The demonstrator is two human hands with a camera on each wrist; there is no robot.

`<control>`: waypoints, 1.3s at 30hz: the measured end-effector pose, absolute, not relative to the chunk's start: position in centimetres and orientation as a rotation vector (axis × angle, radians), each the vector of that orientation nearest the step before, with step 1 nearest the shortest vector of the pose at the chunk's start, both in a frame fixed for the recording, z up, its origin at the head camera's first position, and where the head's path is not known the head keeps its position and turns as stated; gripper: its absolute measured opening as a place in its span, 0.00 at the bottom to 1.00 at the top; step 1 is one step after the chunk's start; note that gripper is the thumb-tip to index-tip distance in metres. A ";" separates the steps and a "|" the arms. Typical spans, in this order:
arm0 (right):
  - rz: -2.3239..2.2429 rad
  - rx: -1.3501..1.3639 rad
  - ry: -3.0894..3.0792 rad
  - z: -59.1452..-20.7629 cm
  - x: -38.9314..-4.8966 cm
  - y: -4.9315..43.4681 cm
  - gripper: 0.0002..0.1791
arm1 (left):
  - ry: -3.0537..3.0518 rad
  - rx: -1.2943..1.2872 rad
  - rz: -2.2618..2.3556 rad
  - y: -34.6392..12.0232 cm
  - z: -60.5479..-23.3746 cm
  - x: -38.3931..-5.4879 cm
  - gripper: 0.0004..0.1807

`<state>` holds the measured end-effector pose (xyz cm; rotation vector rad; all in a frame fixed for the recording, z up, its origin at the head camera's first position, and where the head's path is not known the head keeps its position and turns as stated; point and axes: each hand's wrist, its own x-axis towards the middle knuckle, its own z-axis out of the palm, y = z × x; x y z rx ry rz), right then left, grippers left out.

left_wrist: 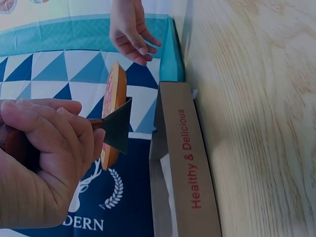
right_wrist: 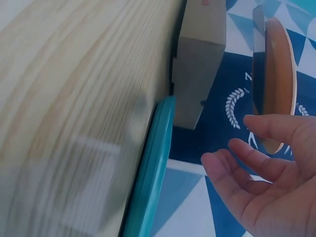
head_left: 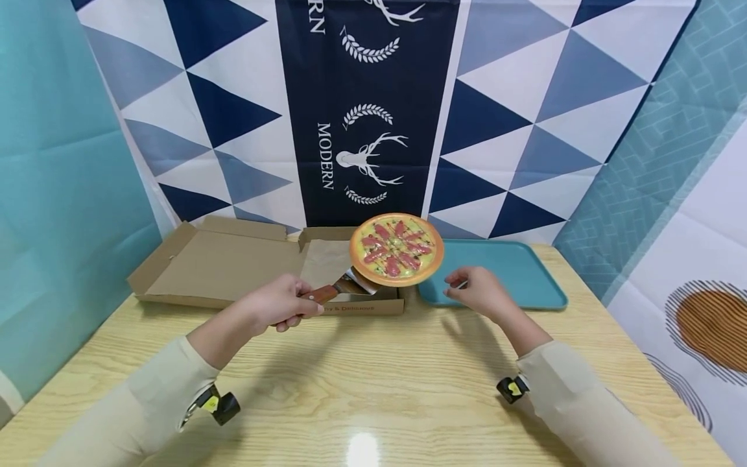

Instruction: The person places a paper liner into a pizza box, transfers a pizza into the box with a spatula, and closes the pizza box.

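Note:
A wooden-handled spatula (head_left: 348,285) is gripped in my left hand (head_left: 286,303), fingers wrapped round the handle. On its metal blade lies a small round pizza (head_left: 397,250) with red topping strips, held in the air over the right part of an open cardboard pizza box (head_left: 382,307). From the left wrist view, the blade (left_wrist: 118,127) sits under the pizza, clear of the box wall. My right hand (head_left: 480,293) hovers above the front of a teal tray (head_left: 519,275), just right of the pizza. Its fingers are loosely bent and hold nothing; in the right wrist view they appear near the pizza (right_wrist: 280,74) rim.
The box lid (head_left: 224,263) lies folded back to the left, and brown paper (head_left: 323,259) lines the box. Box and tray stand side by side at the back of the wooden table (head_left: 373,383). A patterned cloth (head_left: 367,110) hangs behind them.

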<state>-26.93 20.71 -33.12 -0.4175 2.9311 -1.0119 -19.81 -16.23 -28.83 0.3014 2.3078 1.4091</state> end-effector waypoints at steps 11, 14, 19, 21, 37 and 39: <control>-1.315 -0.355 2.727 -34.7 -28.6 18.2 0.22 | 2.294 0.309 1.425 -17.6 -28.8 -19.3 0.13; -1.361 -0.332 2.685 -35.0 -28.9 17.8 0.24 | 2.288 0.310 1.424 -18.0 -28.8 -19.1 0.12; -1.425 -0.310 2.602 -35.3 -29.4 17.2 0.25 | 2.291 0.296 1.431 -18.9 -28.8 -18.8 0.12; -1.458 -0.295 2.564 -35.4 -29.6 17.0 0.26 | 2.288 0.295 1.441 -19.2 -28.8 -18.8 0.13; -1.746 -0.082 2.238 -36.4 -31.4 14.6 0.27 | 2.328 0.267 1.400 -21.9 -28.9 -19.3 0.12; -1.787 -0.054 2.190 -36.4 -31.4 14.4 0.28 | 2.327 0.275 1.399 -22.2 -28.8 -19.5 0.12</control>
